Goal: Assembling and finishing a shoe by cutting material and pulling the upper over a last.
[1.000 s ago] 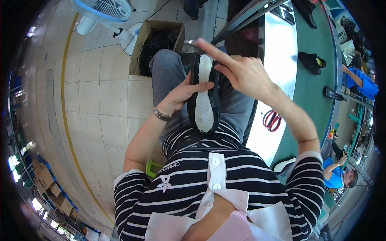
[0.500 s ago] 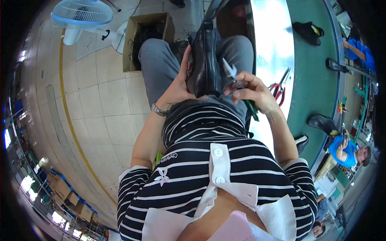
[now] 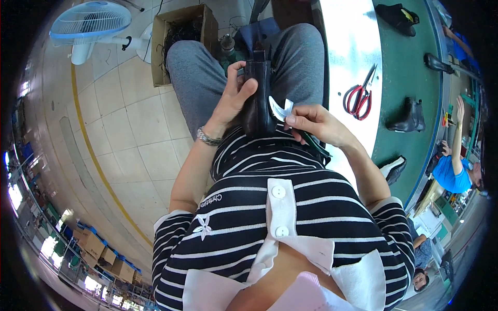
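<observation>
My left hand (image 3: 234, 98) is closed around a black leather boot (image 3: 258, 111), which stands upright between my knees. The thumb lies on the boot's near side. Just right of the boot, my right hand (image 3: 316, 124) pinches a curled white strip (image 3: 280, 109) between thumb and fingers. A dark green handle-like thing (image 3: 315, 144) shows under that hand; the palm hides the rest of it.
Red-handled scissors (image 3: 358, 101) lie on the shiny metal bench (image 3: 347, 41) at my right. Beyond is a green work surface (image 3: 381, 142) bearing a black boot (image 3: 408, 116) and other shoes. A cardboard box (image 3: 210, 31) and a fan (image 3: 91, 23) stand front left. A co-worker (image 3: 451, 173) is at far right.
The boot in my left hand has turned and my grip on it has shifted. My right hand has come nearer to it. On the green surface a boot has moved away from me.
</observation>
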### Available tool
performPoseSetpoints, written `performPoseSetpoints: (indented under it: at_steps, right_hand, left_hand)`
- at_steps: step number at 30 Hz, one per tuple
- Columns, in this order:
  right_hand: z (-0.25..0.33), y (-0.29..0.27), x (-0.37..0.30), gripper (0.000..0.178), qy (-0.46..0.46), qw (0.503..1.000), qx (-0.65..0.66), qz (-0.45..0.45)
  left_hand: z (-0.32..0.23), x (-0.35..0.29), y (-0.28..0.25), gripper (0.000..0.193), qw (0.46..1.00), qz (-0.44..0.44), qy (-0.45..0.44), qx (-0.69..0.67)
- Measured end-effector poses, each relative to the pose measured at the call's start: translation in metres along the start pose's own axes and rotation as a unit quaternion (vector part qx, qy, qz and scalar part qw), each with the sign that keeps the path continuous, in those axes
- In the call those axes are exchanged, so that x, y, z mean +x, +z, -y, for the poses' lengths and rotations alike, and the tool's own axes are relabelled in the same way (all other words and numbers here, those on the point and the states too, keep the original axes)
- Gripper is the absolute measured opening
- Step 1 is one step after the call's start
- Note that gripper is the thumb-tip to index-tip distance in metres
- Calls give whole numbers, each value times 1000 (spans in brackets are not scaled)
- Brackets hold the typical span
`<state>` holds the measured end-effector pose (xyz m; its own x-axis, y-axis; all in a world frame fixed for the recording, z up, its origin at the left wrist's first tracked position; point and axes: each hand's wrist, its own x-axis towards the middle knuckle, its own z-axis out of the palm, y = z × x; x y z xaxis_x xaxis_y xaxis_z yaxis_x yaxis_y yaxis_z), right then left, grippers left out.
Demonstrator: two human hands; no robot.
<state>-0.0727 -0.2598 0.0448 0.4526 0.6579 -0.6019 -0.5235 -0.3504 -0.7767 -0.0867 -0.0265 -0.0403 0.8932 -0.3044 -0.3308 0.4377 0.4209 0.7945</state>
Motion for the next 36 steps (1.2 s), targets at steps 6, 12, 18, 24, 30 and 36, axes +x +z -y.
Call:
performPoseSetpoints:
  at_steps: [6,12,18,24,30,36]
  right_hand:
    - [19,5,-8,41,87,995,-25,35]
    - [42,6,-8,48,115,976,-179,52]
    - [66,16,-8,50,82,902,-424,0]
    - [54,12,-9,48,120,932,-341,8]
    - [7,-15,-16,44,109,978,-161,-77]
    - [-62,-99,-16,28,83,749,-475,-454]
  left_hand:
    - [-4,-4,29,72,995,-93,47,6]
    - [-4,-1,32,69,992,-114,39,39]
    - [-5,3,34,69,992,-120,33,26]
    - [19,5,8,73,992,-108,47,40]
    - [15,37,0,88,981,9,-157,-113]
    - [31,46,16,89,985,-76,-157,-5]
